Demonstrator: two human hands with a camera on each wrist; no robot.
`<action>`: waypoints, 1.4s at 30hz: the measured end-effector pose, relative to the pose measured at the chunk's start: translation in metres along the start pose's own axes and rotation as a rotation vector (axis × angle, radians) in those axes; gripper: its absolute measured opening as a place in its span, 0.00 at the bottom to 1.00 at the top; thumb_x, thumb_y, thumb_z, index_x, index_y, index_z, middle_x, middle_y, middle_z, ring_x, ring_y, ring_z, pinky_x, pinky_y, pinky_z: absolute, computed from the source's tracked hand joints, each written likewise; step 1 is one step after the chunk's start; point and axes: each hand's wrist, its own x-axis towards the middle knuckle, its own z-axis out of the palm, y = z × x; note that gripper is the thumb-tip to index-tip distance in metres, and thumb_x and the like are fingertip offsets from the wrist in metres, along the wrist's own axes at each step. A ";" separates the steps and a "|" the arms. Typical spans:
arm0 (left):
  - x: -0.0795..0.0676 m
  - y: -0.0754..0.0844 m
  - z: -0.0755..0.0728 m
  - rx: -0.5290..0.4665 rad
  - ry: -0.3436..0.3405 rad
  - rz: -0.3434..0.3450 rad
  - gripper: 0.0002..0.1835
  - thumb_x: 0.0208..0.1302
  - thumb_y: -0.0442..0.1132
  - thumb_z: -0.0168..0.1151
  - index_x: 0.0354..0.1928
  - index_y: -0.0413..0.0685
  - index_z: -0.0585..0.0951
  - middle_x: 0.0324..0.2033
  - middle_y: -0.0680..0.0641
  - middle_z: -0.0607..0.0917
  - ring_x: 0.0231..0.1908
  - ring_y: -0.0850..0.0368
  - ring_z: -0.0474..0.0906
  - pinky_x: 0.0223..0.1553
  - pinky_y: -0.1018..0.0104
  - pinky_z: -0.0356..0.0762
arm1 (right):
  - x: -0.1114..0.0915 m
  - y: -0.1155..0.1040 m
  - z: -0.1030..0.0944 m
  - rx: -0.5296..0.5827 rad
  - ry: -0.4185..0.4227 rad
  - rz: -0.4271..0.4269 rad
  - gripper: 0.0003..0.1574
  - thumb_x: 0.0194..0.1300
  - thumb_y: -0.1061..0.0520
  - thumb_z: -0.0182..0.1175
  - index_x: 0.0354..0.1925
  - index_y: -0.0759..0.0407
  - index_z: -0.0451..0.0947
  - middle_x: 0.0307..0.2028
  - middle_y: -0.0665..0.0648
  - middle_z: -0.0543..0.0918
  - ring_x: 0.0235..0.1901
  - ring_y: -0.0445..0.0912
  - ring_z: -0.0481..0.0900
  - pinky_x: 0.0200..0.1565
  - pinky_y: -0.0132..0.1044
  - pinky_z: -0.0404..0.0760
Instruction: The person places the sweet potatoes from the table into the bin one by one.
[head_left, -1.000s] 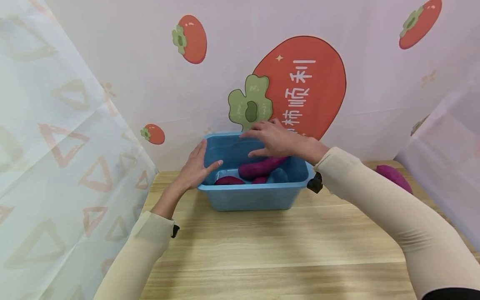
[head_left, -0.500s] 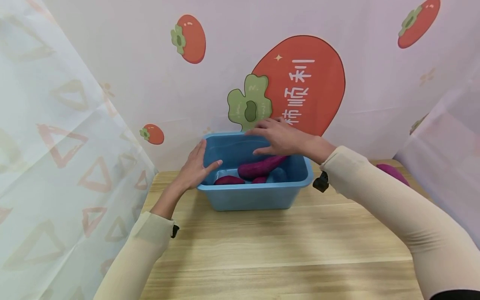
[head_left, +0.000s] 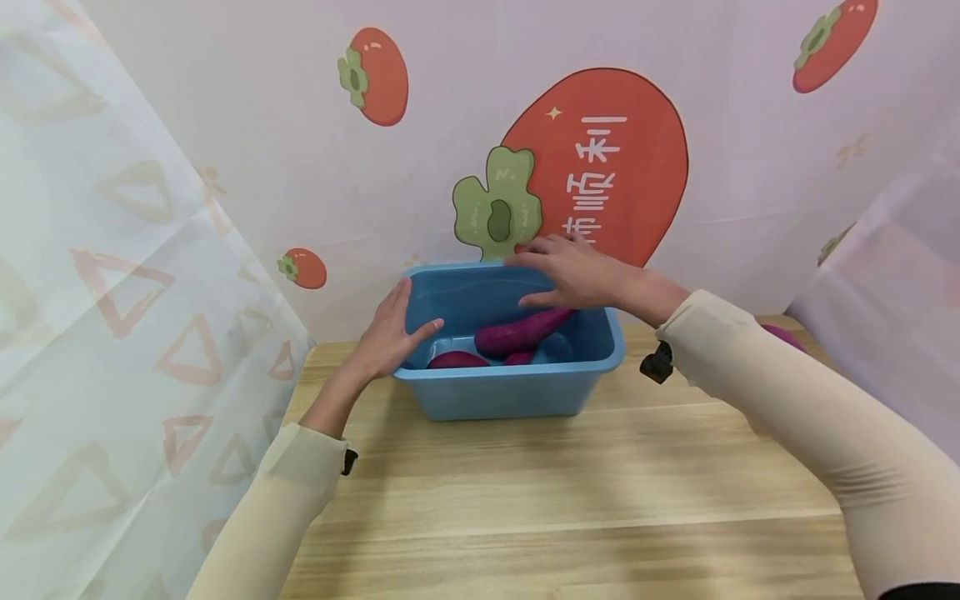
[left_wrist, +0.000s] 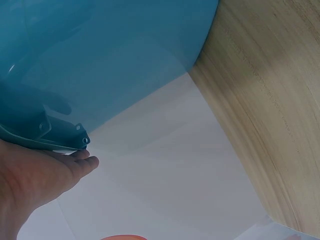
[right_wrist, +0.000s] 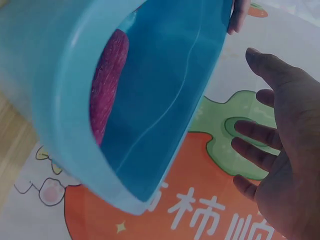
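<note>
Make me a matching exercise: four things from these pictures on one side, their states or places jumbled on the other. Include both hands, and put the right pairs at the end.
Column 1
1. left hand
2. right hand
3. basin
4. purple piece outside the basin

Column 2
A. blue, standing on the wooden table
B. empty and apart from the basin
C. partly hidden by the right sleeve in the head view
D. touching the basin at one end

Right pairs: 1-D, 2-B, 3-A, 4-C
</note>
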 end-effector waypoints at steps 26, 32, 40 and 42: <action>-0.001 -0.002 0.000 -0.013 -0.002 -0.001 0.56 0.75 0.66 0.53 0.85 0.42 0.35 0.86 0.40 0.39 0.84 0.37 0.37 0.78 0.29 0.44 | -0.047 0.024 0.006 -0.027 0.056 0.013 0.47 0.65 0.41 0.75 0.75 0.55 0.72 0.68 0.66 0.76 0.70 0.63 0.71 0.65 0.69 0.67; -0.002 0.000 -0.002 -0.015 -0.006 -0.002 0.56 0.75 0.66 0.54 0.85 0.43 0.35 0.86 0.40 0.39 0.84 0.37 0.36 0.79 0.30 0.43 | -0.060 0.027 0.003 -0.035 0.043 0.025 0.46 0.65 0.41 0.74 0.75 0.55 0.73 0.69 0.66 0.76 0.71 0.63 0.70 0.65 0.70 0.67; -0.002 0.002 -0.003 -0.013 -0.011 -0.003 0.56 0.75 0.66 0.53 0.85 0.43 0.35 0.86 0.41 0.39 0.84 0.37 0.36 0.79 0.30 0.43 | -0.076 0.031 0.004 -0.054 0.084 -0.008 0.46 0.63 0.42 0.76 0.73 0.56 0.75 0.65 0.64 0.79 0.66 0.62 0.75 0.61 0.66 0.72; -0.001 0.001 -0.002 -0.015 -0.010 0.000 0.56 0.75 0.66 0.53 0.85 0.43 0.35 0.86 0.41 0.39 0.84 0.37 0.36 0.79 0.30 0.43 | -0.080 0.032 0.004 -0.059 0.091 -0.017 0.45 0.63 0.42 0.76 0.73 0.56 0.75 0.64 0.64 0.80 0.64 0.62 0.76 0.60 0.66 0.73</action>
